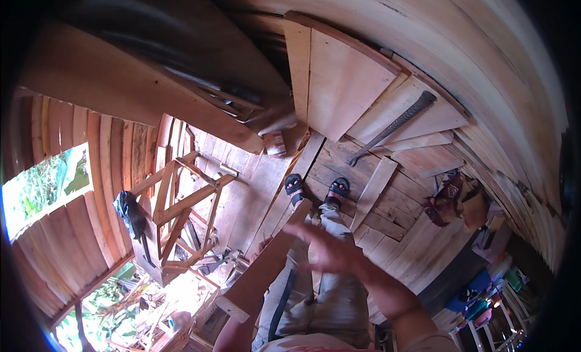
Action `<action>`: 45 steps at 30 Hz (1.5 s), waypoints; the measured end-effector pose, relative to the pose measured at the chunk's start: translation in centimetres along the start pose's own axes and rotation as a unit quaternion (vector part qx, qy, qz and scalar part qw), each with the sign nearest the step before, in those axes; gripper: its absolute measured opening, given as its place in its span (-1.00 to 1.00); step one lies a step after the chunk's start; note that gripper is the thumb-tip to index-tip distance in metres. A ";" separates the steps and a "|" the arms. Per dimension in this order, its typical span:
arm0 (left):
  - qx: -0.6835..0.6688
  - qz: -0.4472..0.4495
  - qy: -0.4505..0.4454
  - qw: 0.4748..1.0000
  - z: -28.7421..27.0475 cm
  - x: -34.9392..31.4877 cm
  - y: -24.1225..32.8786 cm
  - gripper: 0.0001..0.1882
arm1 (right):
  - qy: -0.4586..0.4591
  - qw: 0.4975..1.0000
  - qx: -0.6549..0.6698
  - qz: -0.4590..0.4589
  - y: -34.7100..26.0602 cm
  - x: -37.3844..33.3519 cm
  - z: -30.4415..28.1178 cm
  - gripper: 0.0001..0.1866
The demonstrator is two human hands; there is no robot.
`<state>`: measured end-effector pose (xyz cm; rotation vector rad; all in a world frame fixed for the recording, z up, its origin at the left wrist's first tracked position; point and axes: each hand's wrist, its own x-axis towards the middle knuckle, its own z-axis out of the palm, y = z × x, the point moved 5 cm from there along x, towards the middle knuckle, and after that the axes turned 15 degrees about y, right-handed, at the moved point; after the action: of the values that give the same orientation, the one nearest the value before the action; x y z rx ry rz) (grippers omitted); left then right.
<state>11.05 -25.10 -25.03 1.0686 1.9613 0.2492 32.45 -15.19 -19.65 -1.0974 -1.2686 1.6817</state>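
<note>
A wooden plank slants in front of my legs, from the lower left up toward my feet. At its far-left edge, fingers of my left hand curl round it; the plank hides most of that hand. Over the upper part of the plank lies my right hand, its fingers stretched out and slightly blurred. Whether that hand touches the plank, I cannot tell. My sandalled feet stand on the board floor beyond the plank's upper end.
Left stands a wooden frame with dark cloth over its corner. Broad boards lean at the far wall, with a ribbed metal pry bar against them. A loose board lies right of my feet. Colourful items stand lower right.
</note>
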 end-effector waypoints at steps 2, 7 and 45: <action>0.004 0.018 -0.007 1.000 0.4 0.3 0.7 -0.55 | -0.046 0.997 -0.036 -0.045 -3.5 -1.0 1.9 -0.18; -0.008 -0.025 0.030 0.999 -1.8 -0.9 -1.1 -0.54 | -0.114 0.988 0.101 -0.019 -0.7 0.3 4.0 -0.28; -0.083 -0.260 0.279 0.921 -14.5 5.7 -25.8 -0.70 | 0.408 0.818 -0.405 0.028 48.8 35.0 -0.3 -0.80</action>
<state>-16.70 -33.49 -33.29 0.3464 2.5950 0.4492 17.10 5.76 -73.80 -2.0625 -1.3341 0.4538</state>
